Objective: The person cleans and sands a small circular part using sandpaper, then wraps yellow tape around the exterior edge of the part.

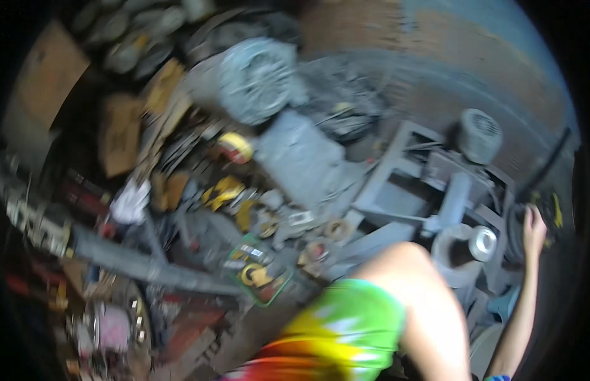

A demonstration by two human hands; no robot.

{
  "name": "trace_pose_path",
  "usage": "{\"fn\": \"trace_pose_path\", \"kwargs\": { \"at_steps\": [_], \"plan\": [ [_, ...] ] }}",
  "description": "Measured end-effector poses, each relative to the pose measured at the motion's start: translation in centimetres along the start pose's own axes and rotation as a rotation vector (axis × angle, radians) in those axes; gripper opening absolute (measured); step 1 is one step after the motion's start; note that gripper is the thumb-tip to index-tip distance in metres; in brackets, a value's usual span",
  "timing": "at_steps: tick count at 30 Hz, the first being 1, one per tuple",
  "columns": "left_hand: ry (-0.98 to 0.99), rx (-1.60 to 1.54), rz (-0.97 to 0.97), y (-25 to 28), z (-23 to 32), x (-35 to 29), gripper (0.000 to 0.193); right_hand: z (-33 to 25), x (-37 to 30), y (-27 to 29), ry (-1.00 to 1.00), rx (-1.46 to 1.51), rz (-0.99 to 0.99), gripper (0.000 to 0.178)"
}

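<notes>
My right arm reaches up along the right side, and my right hand (533,227) is beside a dark coil (514,233) that looks like hose or cable. The fingers look curled together, but blur hides what, if anything, is in them. A black bar or hose (552,160) slants up just beyond the hand, and a yellow piece (557,209) lies to its right. Left of the hand stands a grey metal frame (387,171) carrying a motor-like cylinder (480,136) and a round part with a silver can-like end (483,243). My left hand is out of the picture.
My bent knee (412,260) in bright shorts fills the lower middle. A large grey motor (260,79), a tape roll (235,148), a green-edged plastic box (257,273) and a long grey pipe (149,263) lie among clutter on the left. A curved wall (434,70) stands behind.
</notes>
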State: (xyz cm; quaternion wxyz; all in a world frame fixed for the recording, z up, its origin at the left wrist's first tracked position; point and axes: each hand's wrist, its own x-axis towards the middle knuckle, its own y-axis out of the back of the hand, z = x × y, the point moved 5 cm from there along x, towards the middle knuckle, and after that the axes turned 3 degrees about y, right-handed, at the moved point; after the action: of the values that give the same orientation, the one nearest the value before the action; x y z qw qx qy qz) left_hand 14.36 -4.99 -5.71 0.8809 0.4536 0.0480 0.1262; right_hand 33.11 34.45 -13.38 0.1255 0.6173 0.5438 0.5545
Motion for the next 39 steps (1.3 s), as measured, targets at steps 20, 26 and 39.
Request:
{"fn": "trace_pose_path", "kwargs": {
  "at_steps": [20, 26, 39],
  "plan": [
    [0.187, -0.082, 0.108, -5.9, -14.9, -2.6, 0.018, -3.1, -1.4, -2.3, -0.056, -0.142, -0.106, 0.028],
    [0.073, -0.044, 0.137, -4.2, -12.7, -1.5, 0.019, -2.0, -2.3, -3.3, -0.131, -0.17, -0.234, 0.028],
    [0.833, -0.129, 0.437, -12.0, -18.9, -20.0, 0.02, 9.8, -5.0, -4.3, -0.202, -0.231, -0.475, 0.041]
  ]
}}
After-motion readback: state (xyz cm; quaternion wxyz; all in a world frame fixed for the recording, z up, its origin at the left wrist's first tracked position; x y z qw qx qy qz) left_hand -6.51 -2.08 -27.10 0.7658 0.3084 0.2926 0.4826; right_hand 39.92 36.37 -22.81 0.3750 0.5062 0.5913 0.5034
